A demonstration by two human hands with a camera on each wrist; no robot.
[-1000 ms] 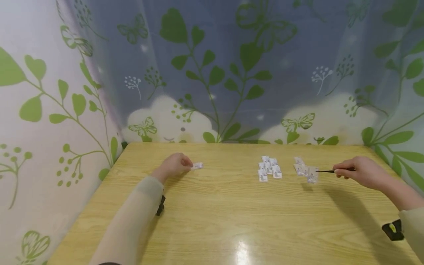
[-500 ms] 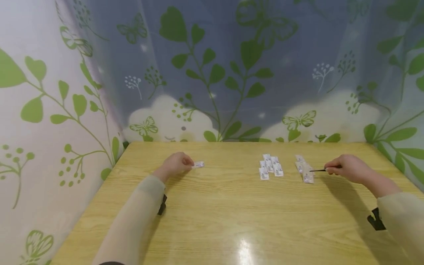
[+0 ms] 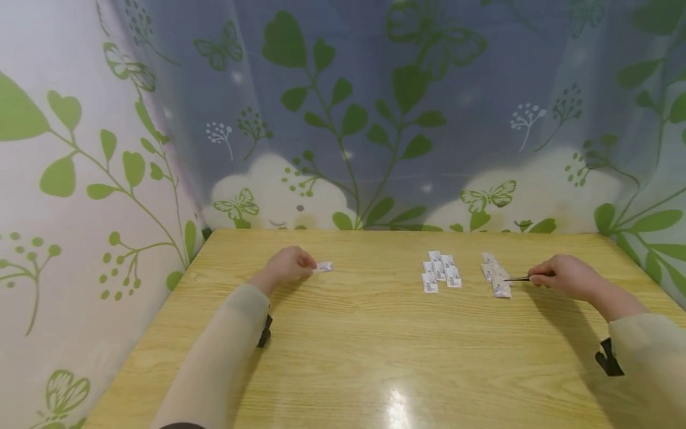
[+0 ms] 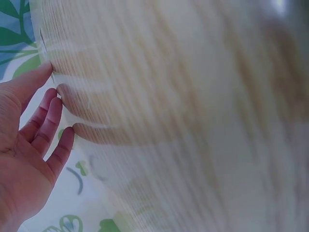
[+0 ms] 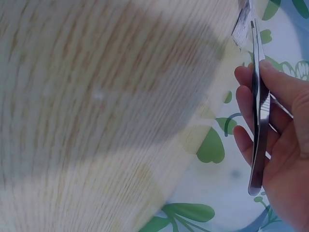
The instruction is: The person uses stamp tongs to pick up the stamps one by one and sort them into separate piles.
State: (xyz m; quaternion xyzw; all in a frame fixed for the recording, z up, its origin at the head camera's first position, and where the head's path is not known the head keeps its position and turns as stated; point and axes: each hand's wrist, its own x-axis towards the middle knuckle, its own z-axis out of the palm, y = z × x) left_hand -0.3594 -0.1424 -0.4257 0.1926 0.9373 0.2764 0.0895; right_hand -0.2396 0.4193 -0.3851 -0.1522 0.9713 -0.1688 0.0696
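My left hand (image 3: 289, 264) rests on the tabletop at the left, its fingertips at the near end of a small white printed sachet (image 3: 325, 267). In the left wrist view, that hand's (image 4: 34, 125) visible fingers are fairly straight and spread, fingertips at the wood. My right hand (image 3: 569, 277) grips a pair of metal tweezers (image 3: 518, 279), thumb on one side and fingers on the other, as the right wrist view shows the tweezers (image 5: 259, 111) lengthwise. Their tips lie over the front sachet (image 3: 501, 290) of an overlapping pile at the right.
A group of several flat white sachets (image 3: 439, 271) lies between the hands, towards the back. The wood-grain table (image 3: 343, 345) ends at a patterned curtain (image 3: 364, 149) with green leaves and butterflies. Another patterned cloth (image 3: 91, 226) hangs on the left.
My right hand has moved left with the tweezers, bringing the sachet at their tips down onto the right-hand pile. The left hand stays by its sachet.
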